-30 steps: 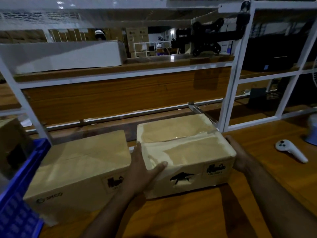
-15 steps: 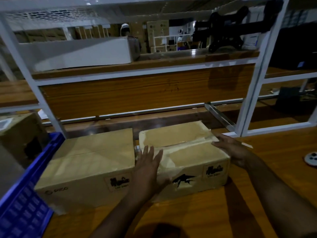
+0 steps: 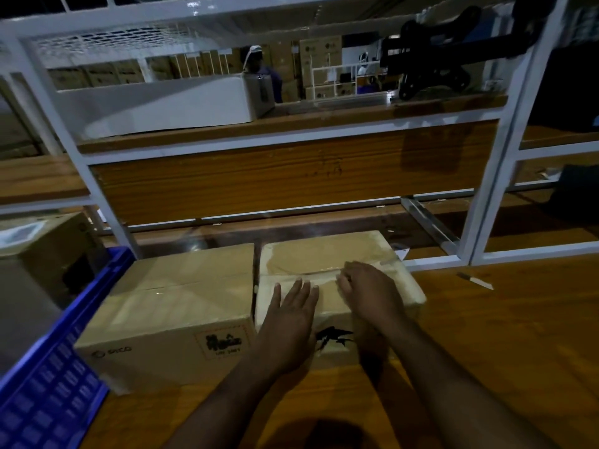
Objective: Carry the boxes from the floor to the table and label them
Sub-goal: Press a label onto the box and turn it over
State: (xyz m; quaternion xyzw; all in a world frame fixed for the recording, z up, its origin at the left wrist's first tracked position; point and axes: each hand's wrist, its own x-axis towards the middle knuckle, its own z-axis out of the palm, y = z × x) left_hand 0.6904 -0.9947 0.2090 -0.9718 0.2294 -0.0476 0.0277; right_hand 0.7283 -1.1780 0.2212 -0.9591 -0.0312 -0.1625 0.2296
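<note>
Two boxes on tabletop (image 3: 486, 335), side by side: left box (image 3: 181, 303), right box (image 3: 327, 264). Left hand (image 3: 288, 315) flat, fingers spread, on right box top; right hand (image 3: 369, 290) resting there, fingers loosely bent. Carrying apparently done here; labelling left, no fresh label visible.

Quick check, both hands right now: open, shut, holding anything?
Left hand: open, fingers straight, resting flat on top of the right-hand box.
Right hand: on the same box top, fingers bent; whether it pinches anything cannot be told.
</note>
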